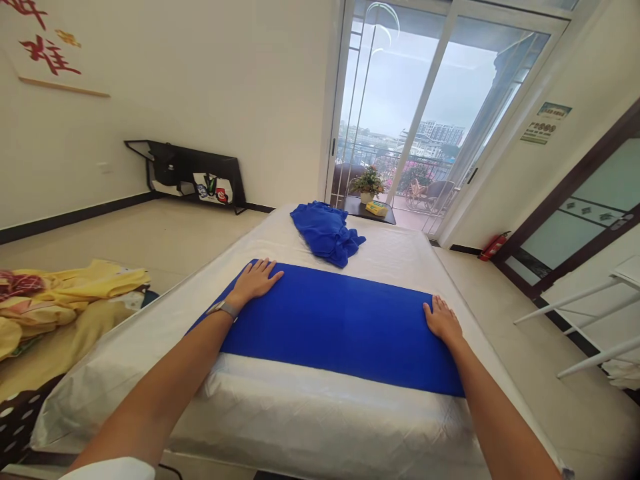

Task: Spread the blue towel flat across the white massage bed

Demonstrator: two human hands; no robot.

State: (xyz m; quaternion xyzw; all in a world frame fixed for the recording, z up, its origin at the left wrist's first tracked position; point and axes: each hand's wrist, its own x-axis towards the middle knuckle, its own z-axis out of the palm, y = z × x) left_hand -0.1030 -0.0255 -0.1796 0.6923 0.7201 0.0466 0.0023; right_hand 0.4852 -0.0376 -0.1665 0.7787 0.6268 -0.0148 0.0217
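Note:
A smooth blue cloth [340, 327], folded into a flat rectangle, lies across the near part of a plastic-covered mattress [280, 380]. My left hand [256, 280] rests flat on its far left corner, fingers stretched out, with a watch on the wrist. On the far right corner lies my right hand [444, 320], palm down and fingers extended. Neither hand grips anything. Beyond the folded cloth sits a crumpled blue cloth [327, 233] in a loose heap.
Yellow clothes [85, 300] are piled at the left. Behind the mattress, a small dark table [353, 210] bears a potted plant [369, 183] and a tissue pack [377, 209]. A black rack [195, 163] stands by the wall; a fire extinguisher [494, 246] and white-legged furniture [595, 303] are at the right.

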